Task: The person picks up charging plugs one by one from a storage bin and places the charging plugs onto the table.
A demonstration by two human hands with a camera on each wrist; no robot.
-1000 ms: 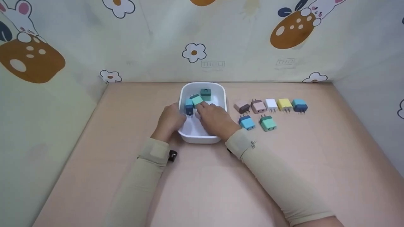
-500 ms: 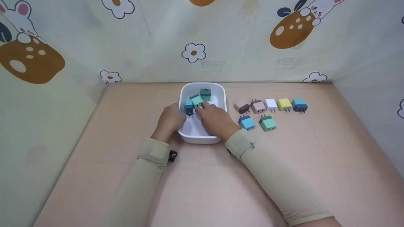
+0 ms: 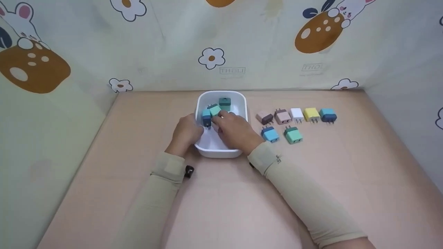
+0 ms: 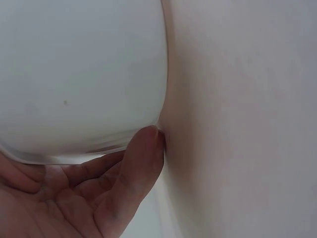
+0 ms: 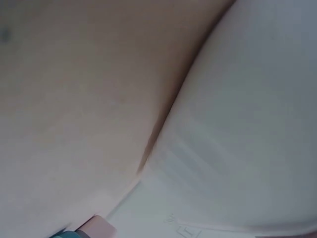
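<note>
A white plastic tub point(image 3: 221, 153) stands near the back of the table. At its left side, my left hand point(image 3: 187, 131) grips the wall; in the left wrist view the thumb point(image 4: 144, 148) presses the tub's lower corner and the other fingers curve along the wall. My right hand point(image 3: 237, 131) reaches in over the right rim, curled fingertips at the lower edge of a mint-green plug adapter point(image 3: 214, 109). Left of that is a blue plug adapter point(image 3: 206, 118), and behind it a dark green one point(image 3: 225, 102). My palm hides the tub's right inside.
Right of the tub is a row of plug adapters: pink-brown point(image 3: 264, 117), pink point(image 3: 282, 117), white point(image 3: 297, 114), yellow point(image 3: 312, 114) and teal-blue point(image 3: 328, 116). Nearer lie a light blue adapter point(image 3: 270, 134) and a green adapter point(image 3: 293, 135). A printed cloth wall point(image 3: 166, 55) rises behind.
My right fingertips have slid slightly left and nearer along the mint-green plug adapter's lower edge. The left hand and the tub hold their place.
</note>
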